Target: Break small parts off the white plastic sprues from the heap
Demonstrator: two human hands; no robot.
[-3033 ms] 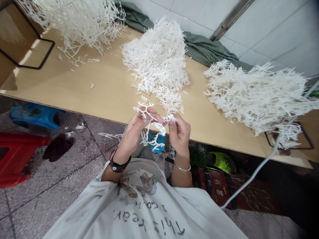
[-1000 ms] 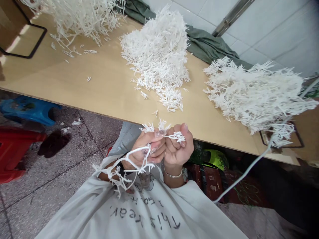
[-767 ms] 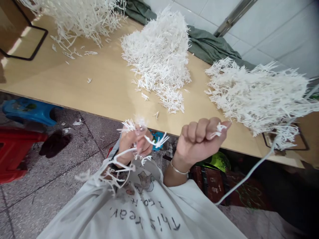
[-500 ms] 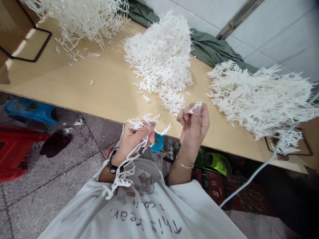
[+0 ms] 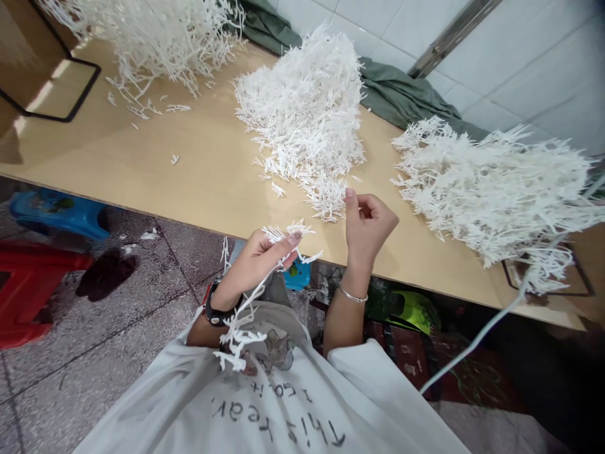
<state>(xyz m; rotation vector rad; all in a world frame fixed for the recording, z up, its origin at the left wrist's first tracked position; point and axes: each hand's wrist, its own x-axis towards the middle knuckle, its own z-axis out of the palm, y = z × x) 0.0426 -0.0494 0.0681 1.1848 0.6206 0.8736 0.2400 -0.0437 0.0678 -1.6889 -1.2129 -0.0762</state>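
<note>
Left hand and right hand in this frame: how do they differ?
The left hand grips a white branching sprig trailing toward the shirt, while the right hand shows nothing held. The left hand sits at the front edge of the table; the right hand is over the tabletop. The left wrist wears a black watch, the right a thin silver bangle. Both hands are bare.

I see green cloth [image 5: 401, 94] along the worktop's [image 5: 189, 151] far edge, white tiles [image 5: 534, 69] behind, a blue stool [image 5: 57, 217], a red stool [image 5: 28, 284] below its near edge
</note>
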